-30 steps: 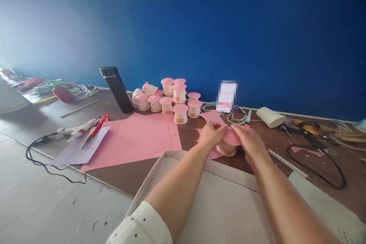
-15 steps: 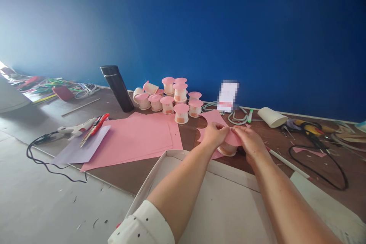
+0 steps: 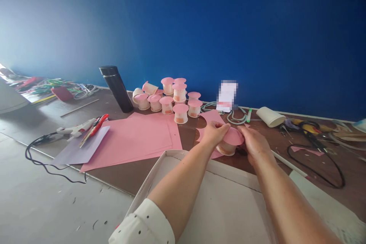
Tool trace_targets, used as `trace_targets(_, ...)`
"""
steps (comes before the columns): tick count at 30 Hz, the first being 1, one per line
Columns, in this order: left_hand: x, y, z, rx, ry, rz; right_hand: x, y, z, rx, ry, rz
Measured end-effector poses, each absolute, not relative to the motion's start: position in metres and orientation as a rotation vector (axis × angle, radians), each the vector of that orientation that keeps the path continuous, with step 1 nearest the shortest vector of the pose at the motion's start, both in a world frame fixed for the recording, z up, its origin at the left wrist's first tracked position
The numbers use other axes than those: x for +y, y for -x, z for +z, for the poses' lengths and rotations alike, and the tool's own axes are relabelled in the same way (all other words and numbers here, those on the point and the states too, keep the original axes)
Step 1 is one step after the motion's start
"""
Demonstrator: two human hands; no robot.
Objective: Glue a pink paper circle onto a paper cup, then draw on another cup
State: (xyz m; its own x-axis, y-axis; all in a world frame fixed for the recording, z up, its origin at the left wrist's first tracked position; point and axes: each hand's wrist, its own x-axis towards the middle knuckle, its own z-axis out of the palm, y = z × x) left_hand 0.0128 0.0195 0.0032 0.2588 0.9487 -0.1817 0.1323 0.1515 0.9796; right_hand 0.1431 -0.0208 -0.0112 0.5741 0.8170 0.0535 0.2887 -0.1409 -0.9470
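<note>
A small paper cup point(image 3: 225, 148) stands upside down on the brown table point(image 3: 137, 175), with a round pink paper disc point(image 3: 233, 137) on top of it. My left hand point(image 3: 214, 133) pinches the disc's left edge. My right hand point(image 3: 255, 144) closes round the cup and disc from the right. Under the cup lies a cut pink sheet point(image 3: 210, 119). Behind stands a cluster of several similar cups with pink tops point(image 3: 171, 99).
Pink paper sheets point(image 3: 134, 139) and a lilac sheet point(image 3: 82, 146) lie left, with a glue gun point(image 3: 76, 129), red cutter point(image 3: 95, 126) and black flask point(image 3: 116, 88). A white box lid point(image 3: 183, 156) sits under my arms. A lying cup point(image 3: 270, 117), pen point(image 3: 249, 115) and cables point(image 3: 320, 148) are right.
The disc now lies flatter on the cup. My right hand has slid from the disc's top down round the right side; my left hand stays on the left edge.
</note>
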Motion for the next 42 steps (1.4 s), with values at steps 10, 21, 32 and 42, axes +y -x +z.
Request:
trace_targets(10,0.0234,-0.0188,-0.0020,1.159,-1.301,0.847,-0.0218,-0.1383,-0.0079,-0.760,1.736,0.712)
trace_targets(21,0.0234,-0.0161,-0.0044,1.150,-1.283,0.847,-0.0247,-0.1338,-0.0026,-0.832,1.750,0.632)
trace_targets(32,0.0237,-0.0159,-0.0033,1.145,-1.288,0.829,-0.0199,-0.1325,-0.0054,-0.877,1.788,0.607)
trace_targets(42,0.0239,-0.0162,-0.0041,1.139,-1.280,0.830,-0.0173,-0.1353,-0.0101,-0.888,1.761,0.626)
